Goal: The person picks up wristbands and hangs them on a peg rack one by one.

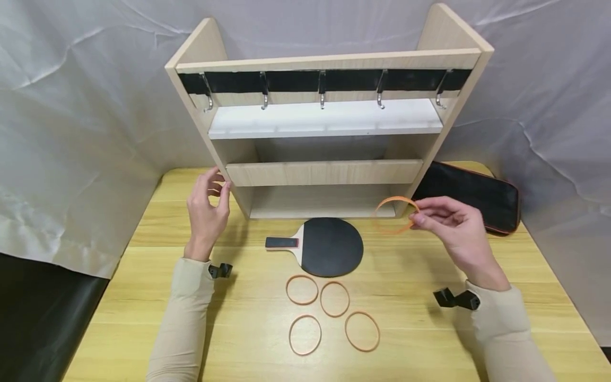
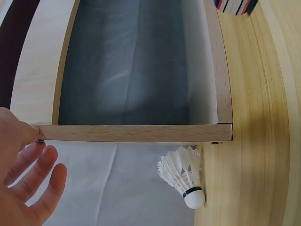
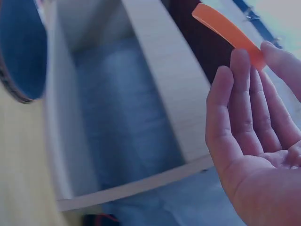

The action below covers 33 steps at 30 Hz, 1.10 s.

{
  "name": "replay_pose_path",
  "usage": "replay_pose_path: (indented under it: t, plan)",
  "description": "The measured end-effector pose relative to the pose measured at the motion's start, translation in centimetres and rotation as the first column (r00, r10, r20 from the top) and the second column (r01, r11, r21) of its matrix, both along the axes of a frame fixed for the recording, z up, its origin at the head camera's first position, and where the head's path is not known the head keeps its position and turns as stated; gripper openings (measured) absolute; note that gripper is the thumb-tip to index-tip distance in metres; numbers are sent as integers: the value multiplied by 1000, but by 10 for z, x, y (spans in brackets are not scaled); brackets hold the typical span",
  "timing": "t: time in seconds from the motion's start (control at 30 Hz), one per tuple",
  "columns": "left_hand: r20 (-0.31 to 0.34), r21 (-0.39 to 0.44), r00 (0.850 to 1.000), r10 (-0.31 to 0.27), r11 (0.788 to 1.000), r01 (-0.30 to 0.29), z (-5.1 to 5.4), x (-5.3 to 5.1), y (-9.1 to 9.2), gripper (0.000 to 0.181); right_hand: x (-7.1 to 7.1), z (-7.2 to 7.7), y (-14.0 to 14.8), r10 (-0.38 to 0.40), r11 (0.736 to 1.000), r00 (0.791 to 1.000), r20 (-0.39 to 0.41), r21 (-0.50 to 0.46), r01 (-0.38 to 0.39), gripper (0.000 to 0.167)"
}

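Four rings (image 1: pixel 321 300) lie in front of the rack (image 1: pixel 324 173), a paddle (image 1: pixel 332 247) between them and it. By the rack's front right, the right hand (image 1: pixel 455 231) pinches a fifth ring (image 1: pixel 396 198), held off the table (image 1: pixel 410 302). The left hand (image 1: pixel 207 212) touches the rack's left side; whether it grips, I can't tell. Right of the rack lies a case (image 1: pixel 470 196).

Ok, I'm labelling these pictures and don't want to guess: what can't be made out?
Black case: left part hidden behind the wooden rack, head view.
Held orange ring: left side blurred, head view.
Black paddle: cut off by the left edge, right wrist view.
Striped object: cut off by the top edge, left wrist view.
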<state>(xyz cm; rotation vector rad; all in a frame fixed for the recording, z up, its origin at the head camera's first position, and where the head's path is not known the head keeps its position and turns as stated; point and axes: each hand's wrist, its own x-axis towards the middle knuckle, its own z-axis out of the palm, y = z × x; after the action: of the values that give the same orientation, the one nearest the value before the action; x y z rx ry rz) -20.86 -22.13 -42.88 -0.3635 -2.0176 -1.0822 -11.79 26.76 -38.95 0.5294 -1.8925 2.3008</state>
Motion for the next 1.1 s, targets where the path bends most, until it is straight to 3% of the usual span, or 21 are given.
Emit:
replay_pose_path:
  t: [0.17,0.33,0.53,0.63,0.8,1.1]
  plan:
    - [-14,7,1000,-2,1000,3,-2,-1,2,32,-6,19,3,-68,989,994,-86,-135,56,27]
    - [-11,1,1000,-7,1000,7,-4,-2,4,32,-10,39,5,-129,959,985,-111,-267,95,26]
    - [14,-22,1000,-12,1000,13,-1,-2,3,33,-23,62,3,-157,890,972,-174,-452,63,25]
    - [22,-26,1000,-14,1000,15,-1,-2,2,33,-31,73,1,-214,856,957,-194,-510,87,24]
    - [33,-30,999,-12,999,13,0,-1,1,33,-42,88,-1,-288,825,934,-212,-550,129,22]
    - [7,-32,1000,7,999,-7,1,1,-1,32,-58,94,-4,-301,801,931,-206,-584,130,24]
